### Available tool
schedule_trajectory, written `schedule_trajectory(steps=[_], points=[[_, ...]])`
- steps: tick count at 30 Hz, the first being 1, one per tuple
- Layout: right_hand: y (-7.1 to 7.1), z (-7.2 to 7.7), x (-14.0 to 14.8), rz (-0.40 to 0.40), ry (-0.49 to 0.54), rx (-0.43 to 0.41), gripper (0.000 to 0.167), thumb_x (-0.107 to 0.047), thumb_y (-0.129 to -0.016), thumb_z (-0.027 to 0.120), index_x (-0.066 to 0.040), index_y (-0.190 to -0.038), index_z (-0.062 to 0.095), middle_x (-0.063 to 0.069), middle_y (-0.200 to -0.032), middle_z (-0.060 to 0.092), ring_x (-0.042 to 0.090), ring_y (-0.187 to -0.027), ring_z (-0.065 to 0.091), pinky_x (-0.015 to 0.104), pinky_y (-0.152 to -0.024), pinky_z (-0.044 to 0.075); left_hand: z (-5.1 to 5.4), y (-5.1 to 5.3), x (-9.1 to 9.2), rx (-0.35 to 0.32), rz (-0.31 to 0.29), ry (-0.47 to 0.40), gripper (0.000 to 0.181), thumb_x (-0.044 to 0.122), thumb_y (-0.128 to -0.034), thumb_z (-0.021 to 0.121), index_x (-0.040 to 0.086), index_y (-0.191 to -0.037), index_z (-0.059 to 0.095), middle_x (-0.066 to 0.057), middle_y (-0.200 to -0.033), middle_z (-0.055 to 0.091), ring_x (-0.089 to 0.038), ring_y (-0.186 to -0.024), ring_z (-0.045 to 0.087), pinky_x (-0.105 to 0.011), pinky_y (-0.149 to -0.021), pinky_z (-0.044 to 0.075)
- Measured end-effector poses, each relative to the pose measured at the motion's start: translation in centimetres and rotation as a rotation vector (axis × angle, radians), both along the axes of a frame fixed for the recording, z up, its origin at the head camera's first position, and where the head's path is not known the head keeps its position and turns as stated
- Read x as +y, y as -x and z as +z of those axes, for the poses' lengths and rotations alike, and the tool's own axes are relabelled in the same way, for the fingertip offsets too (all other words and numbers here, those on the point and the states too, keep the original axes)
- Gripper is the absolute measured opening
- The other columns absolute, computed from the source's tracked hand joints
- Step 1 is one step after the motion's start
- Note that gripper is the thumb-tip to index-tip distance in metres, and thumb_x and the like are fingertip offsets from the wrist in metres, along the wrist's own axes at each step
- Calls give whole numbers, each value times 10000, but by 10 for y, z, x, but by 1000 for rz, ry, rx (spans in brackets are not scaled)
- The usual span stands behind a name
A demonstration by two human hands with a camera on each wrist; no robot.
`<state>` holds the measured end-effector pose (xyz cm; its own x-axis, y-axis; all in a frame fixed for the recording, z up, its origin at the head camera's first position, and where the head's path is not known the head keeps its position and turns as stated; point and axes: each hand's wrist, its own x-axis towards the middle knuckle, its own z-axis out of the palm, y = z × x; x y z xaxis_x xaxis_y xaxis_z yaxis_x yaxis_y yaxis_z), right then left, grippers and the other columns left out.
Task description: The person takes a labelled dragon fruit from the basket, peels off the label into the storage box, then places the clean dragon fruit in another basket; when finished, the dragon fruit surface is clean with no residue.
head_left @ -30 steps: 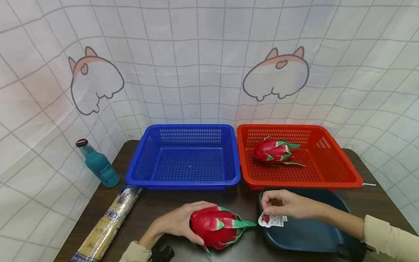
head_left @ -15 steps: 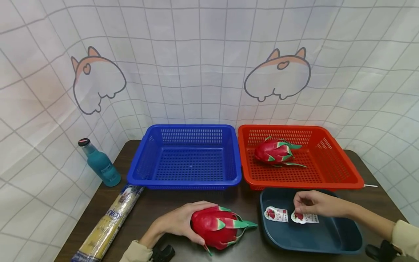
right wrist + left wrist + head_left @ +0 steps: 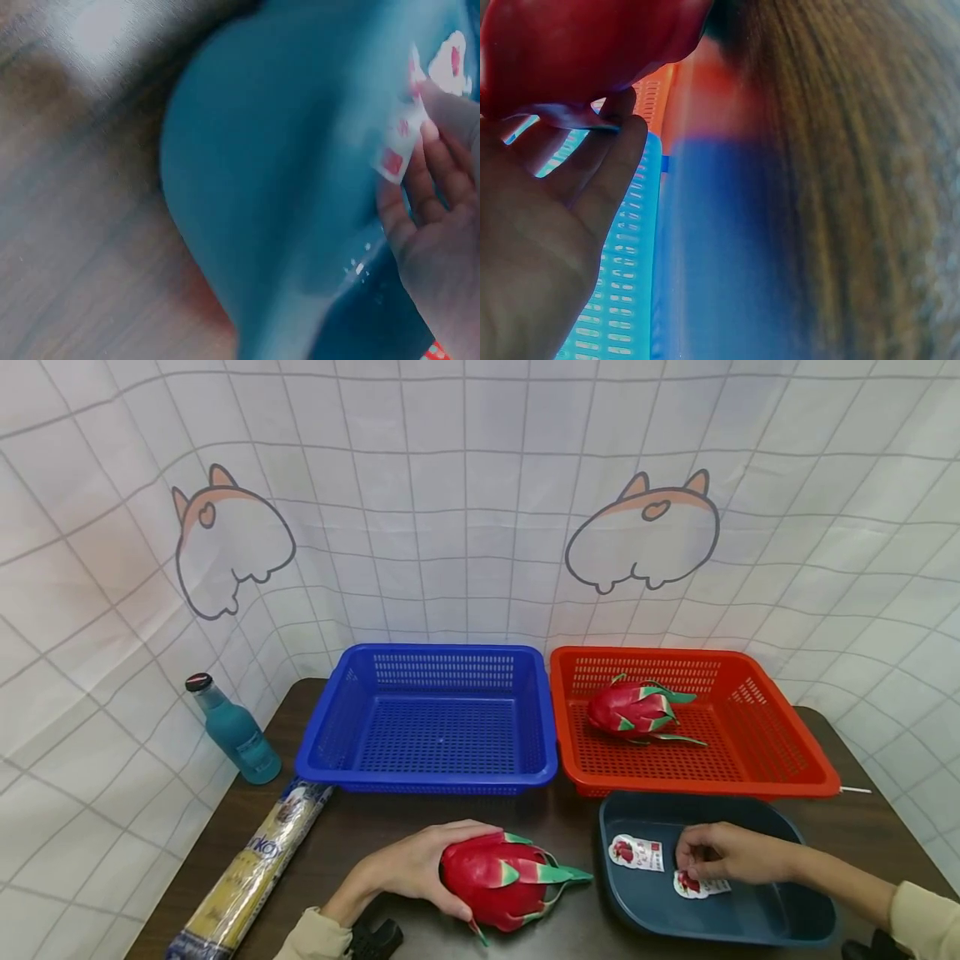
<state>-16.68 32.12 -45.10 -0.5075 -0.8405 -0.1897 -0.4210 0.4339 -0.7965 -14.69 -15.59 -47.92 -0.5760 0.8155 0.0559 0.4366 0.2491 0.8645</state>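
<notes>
My left hand [image 3: 423, 870] is wrapped round the left end of a large red dragon fruit [image 3: 498, 881] with green-tipped scales. In the left wrist view the fingers of that hand [image 3: 562, 202] curl under the red fruit [image 3: 585, 52]. Over the dark blue tray [image 3: 780, 914], my right hand [image 3: 738, 853] pinches a small white label [image 3: 701, 887] printed with a red fruit. The right wrist view shows this label [image 3: 401, 142] tilted between thumb and fingers. A second, similar label [image 3: 636, 852] lies to its left in the tray.
A blue basket [image 3: 438, 778] stands at the back, beside a red basket [image 3: 705, 785] that holds another dragon fruit [image 3: 633, 708]. On the left are a teal bottle [image 3: 243, 739] and a long pack of yellow pasta [image 3: 255, 868]. A grid-patterned curtain [image 3: 450, 527] hangs behind the table.
My right hand has moved right from the tray's left side, where one label now lies, to the other label, and slightly lower. The left hand keeps its hold on the dragon fruit.
</notes>
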Motion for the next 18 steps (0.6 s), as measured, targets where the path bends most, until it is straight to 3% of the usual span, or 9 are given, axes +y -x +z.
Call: schedule_trajectory(steps=[8, 14, 18], points=[[-8, -7, -8, 40, -72, 415, 176, -154, -863, 720, -226, -931, 576, -96, -848, 514, -39, -783, 407, 123, -601, 366, -1, 1, 0, -6, -1, -4, 851, 312, -735, 845, 321, -1453, 389, 58, -1431, 484, -135, -1268, 492, -241, -940, 517], [-14, -7, -9, 51, -131, 578, 193, -218, -843, 745, -270, -941, 587, -152, -888, 530, -44, -785, 416, 118, -604, 384, -2, 1, 0, -6, -1, 6, 859, 309, -736, 847, 327, -1458, 381, 59, -1436, 479, -126, -1266, 494, -244, -946, 514], [-18, -10, -9, 64, -108, 728, 212, -215, -814, 769, -262, -965, 627, -145, -916, 561, -35, -787, 436, 112, -600, 400, -1, 0, 0, -17, 3, 2, 856, 302, -735, 848, 322, -1457, 387, 57, -1434, 482, -125, -1257, 502, -244, -942, 516]])
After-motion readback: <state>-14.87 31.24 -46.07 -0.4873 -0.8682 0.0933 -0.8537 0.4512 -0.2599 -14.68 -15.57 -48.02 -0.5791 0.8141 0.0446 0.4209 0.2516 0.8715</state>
